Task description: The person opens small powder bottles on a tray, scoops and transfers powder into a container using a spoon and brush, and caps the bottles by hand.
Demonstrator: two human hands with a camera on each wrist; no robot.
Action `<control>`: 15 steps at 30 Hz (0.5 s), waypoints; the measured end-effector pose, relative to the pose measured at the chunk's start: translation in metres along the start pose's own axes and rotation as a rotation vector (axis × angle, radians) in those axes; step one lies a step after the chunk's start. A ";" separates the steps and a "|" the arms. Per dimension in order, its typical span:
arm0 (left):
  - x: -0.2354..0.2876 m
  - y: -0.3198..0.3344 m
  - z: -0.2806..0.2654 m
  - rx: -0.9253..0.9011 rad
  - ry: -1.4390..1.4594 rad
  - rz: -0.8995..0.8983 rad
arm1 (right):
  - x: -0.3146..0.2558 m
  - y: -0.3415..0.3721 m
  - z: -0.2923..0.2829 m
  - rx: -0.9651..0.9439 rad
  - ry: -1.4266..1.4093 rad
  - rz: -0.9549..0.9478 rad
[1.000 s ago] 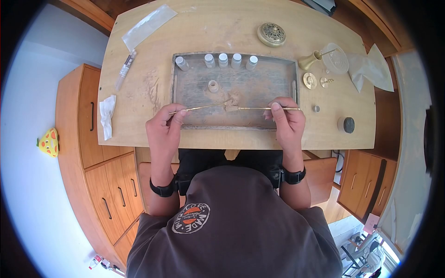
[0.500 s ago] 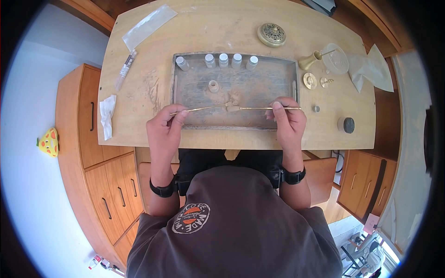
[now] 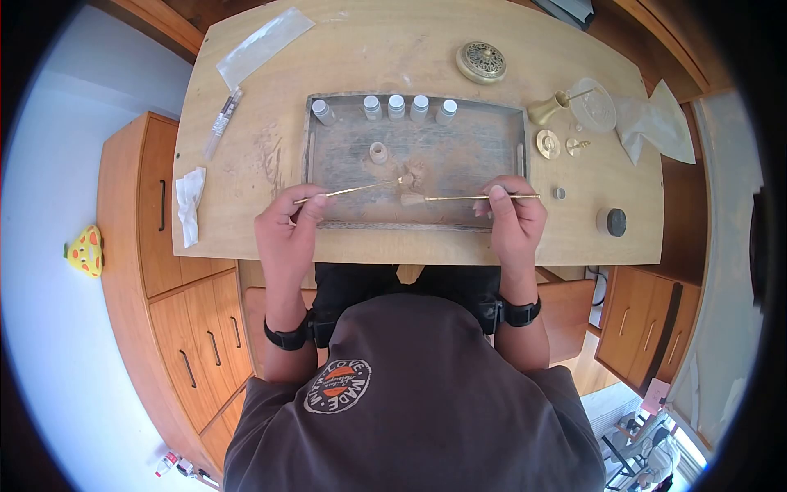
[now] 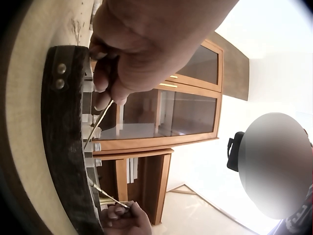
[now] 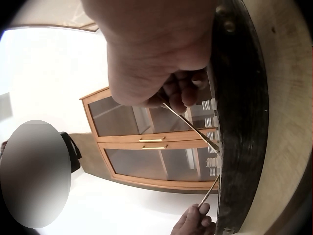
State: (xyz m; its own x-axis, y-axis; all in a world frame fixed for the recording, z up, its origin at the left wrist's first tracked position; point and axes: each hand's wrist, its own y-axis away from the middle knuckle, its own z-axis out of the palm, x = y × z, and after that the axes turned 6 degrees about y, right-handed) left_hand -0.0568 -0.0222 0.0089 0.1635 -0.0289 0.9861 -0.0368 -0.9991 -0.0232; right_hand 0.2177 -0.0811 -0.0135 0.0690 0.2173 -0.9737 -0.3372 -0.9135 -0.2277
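Observation:
In the head view my left hand (image 3: pixel 288 225) pinches a thin brass stick tool (image 3: pixel 348 190), its small end right at a heap of brown powder (image 3: pixel 415 170). My right hand (image 3: pixel 518 221) pinches the slender brass handle of a small brush (image 3: pixel 475 198). The brush's pale bristles (image 3: pixel 413 198) point left, just below the powder. Both hands are over the front part of a grey wooden tray (image 3: pixel 361 225). Left of the heap stands an uncapped little bottle (image 3: pixel 378 153), dusted with powder. Both wrist views show the tools slanting toward each other behind the tray's dark front wall (image 4: pixel 68 137).
Several white-capped bottles (image 3: pixel 396 105) line the tray's back. To the right are a brass vase (image 3: pixel 548 108), a brass disc (image 3: pixel 548 143), a clear dish (image 3: pixel 593 104) and a dark-lidded jar (image 3: pixel 612 221). A pierced-lid brass burner (image 3: pixel 481 62) stands behind; a crumpled tissue (image 3: pixel 189 207) lies left.
The brush has shifted slightly right and down, away from the stick tool's end. That end has risen a little toward the powder heap. Both hands keep their holds.

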 end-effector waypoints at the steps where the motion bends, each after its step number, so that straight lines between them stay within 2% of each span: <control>1: 0.000 0.000 -0.001 0.000 0.000 0.000 | 0.000 0.000 0.000 0.000 -0.008 0.000; 6: 0.007 -0.001 -0.006 0.051 0.053 0.079 | 0.000 0.000 0.000 -0.002 -0.024 0.003; 15: 0.017 -0.005 -0.016 0.184 0.071 0.113 | 0.001 -0.001 0.000 -0.006 -0.021 -0.001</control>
State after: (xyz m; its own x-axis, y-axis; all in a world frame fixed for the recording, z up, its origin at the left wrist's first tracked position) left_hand -0.0701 -0.0169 0.0288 0.0984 -0.1454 0.9845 0.1301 -0.9789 -0.1576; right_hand 0.2178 -0.0803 -0.0139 0.0498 0.2250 -0.9731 -0.3319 -0.9152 -0.2286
